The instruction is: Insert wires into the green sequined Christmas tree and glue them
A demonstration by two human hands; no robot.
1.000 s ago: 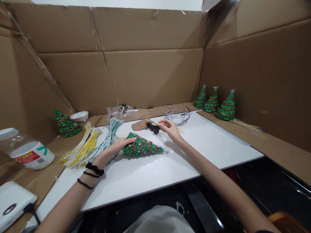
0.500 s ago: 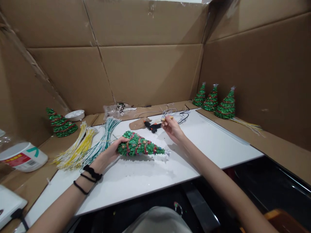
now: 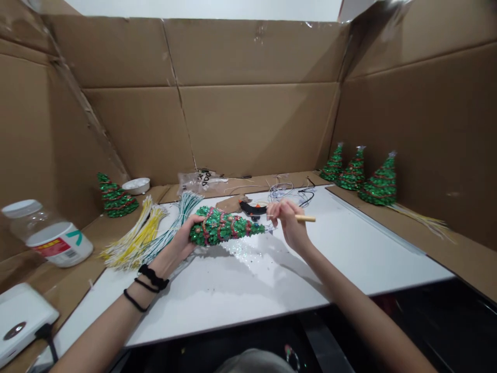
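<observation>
My left hand (image 3: pixel 188 235) is closed round the base of a small glittery green Christmas tree (image 3: pixel 223 228) with red garlands. The tree lies on its side in the air over the white board (image 3: pixel 217 305), its tip with a clear star (image 3: pixel 269 228) pointing right. Just beyond that star, my right hand (image 3: pixel 289 225) pinches a thin tool with a yellow wooden handle (image 3: pixel 306 218), its thin end pointing left. Behind the tree's tip lies a black glue gun (image 3: pixel 252 207) with orange parts, on a scrap of brown cardboard (image 3: pixel 228 203).
Bundles of yellow-white (image 3: pixel 134 241) and green-white wires (image 3: pixel 188 204) lie left. Further left are another tree (image 3: pixel 116 197), a white bowl (image 3: pixel 136 186), a plastic jar (image 3: pixel 58 241) and a white device (image 3: pixel 27 321). Several trees (image 3: pixel 378 181) stand right. Tangled wires (image 3: pixel 285 191) lie behind; cardboard walls surround everything.
My right hand has turned, moved slightly right and down, and brought the tool near the star. The tree stays in my left hand. The camera view has shifted, so the surroundings appear further right.
</observation>
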